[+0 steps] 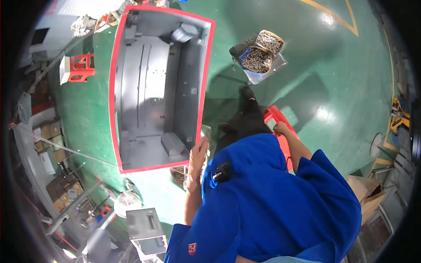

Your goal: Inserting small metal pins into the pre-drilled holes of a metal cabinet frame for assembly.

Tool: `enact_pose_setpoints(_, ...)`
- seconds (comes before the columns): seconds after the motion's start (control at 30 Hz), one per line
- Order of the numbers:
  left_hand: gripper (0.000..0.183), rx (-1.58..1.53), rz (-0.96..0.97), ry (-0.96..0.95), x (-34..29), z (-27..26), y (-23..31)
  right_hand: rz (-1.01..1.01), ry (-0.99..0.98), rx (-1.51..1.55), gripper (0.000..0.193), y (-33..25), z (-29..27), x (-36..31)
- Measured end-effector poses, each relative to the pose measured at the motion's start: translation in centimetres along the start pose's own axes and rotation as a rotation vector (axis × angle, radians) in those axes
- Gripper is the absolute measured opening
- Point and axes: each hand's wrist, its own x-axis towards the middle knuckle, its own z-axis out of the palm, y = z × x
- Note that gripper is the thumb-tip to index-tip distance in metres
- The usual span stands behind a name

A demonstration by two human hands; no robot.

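Note:
A large grey metal cabinet with a red-edged rim lies with its open side up, left of centre. By its near right corner is my left hand, its fingers curled and pressed together. Whatever those fingers hold, if anything, is too small to make out. On my right, a red plastic stool stands beside my legs. My right hand is closed at the stool's edge and appears to grip it. Inside the cabinet, a grey block-shaped part sits near the close end, and another boxy part at the far end.
Two containers of small metal pieces, one lined in blue and one pale, stand on a small stand ahead. Another red stool is left of the cabinet. A grey metal box lies near left, and a brown paper bag near right.

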Motion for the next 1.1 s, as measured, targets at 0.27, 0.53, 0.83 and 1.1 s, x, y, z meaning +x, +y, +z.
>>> enact_pose_setpoints(0.27, 0.046, 0.208, -0.246, 0.121, -0.9, -2.6, -2.6, -0.28, 0.082, 0.224, 0.013, -6.2, -4.4, 4.9)
enact_pose_setpoints(0.53, 0.049, -0.097, -0.265, 0.301, 2.0, -0.2, -2.3, -0.622, 0.318, -0.084, 0.014, -13.7, -13.7, 12.1)
enact_pose_setpoints(0.83, 0.046, -0.746, -0.255, 0.35, 1.3, 1.3, 2.2, -0.685, 0.504, -0.162, 0.026, -19.3, -20.7, 15.3)
enact_pose_setpoints(1.1, 0.044, -0.825, -0.344, 0.38, -0.4, 2.0, 3.1, -0.745, 0.456, -0.858, 0.045, -25.8, -21.9, 12.9)
